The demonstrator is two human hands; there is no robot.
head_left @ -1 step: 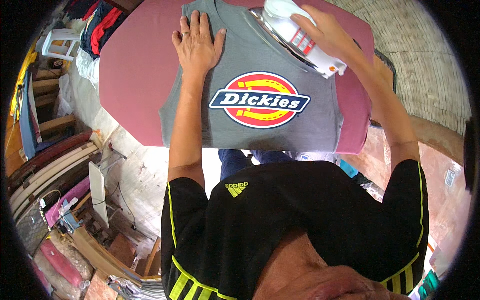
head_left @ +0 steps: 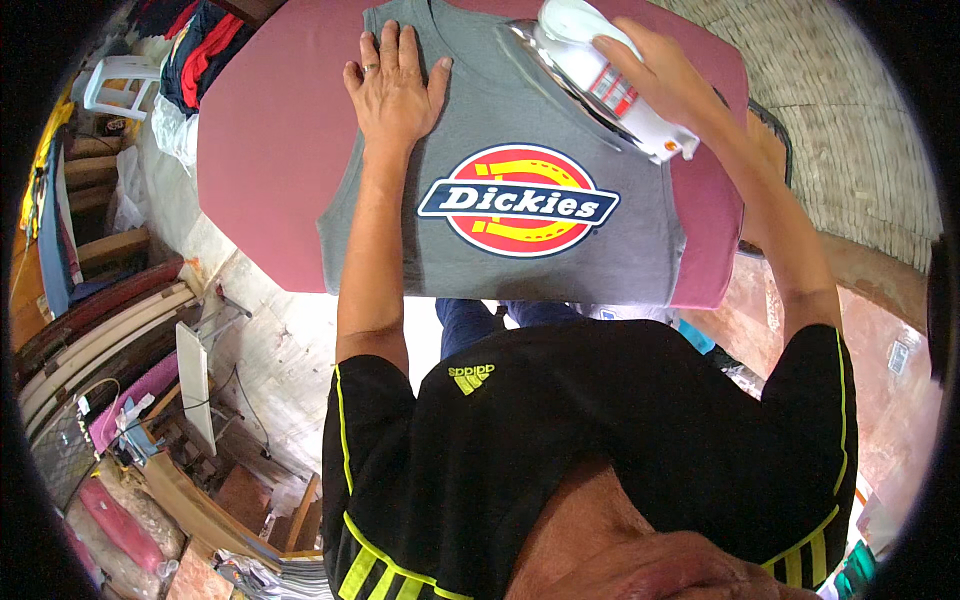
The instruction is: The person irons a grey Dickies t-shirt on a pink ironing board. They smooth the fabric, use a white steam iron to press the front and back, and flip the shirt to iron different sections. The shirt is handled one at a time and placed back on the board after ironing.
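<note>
A grey sleeveless shirt (head_left: 385, 255) with a red, yellow and navy print on its front lies flat over a maroon padded board (head_left: 265, 150). On the shirt's upper left, my left hand (head_left: 395, 95) rests palm down, its fingers stretched out. A ring shows on one finger. My right hand (head_left: 665, 75) is wrapped round the handle of a white steam iron (head_left: 590, 70) with a shiny metal soleplate edge. The iron sits over the shirt's upper right, near the neckline and armhole, its tip toward the upper left. Its underside is hidden, and it is slightly blurred.
A white plastic stool (head_left: 120, 85) and a pile of dark and red clothes (head_left: 205, 60) stand at the far left. Nearer on the left are wooden shelves and a white panel (head_left: 195, 385) with cables. A woven mat (head_left: 840, 130) lies at the far right.
My right hand and the iron have shifted slightly to the right. My left hand and the shirt have stayed in place.
</note>
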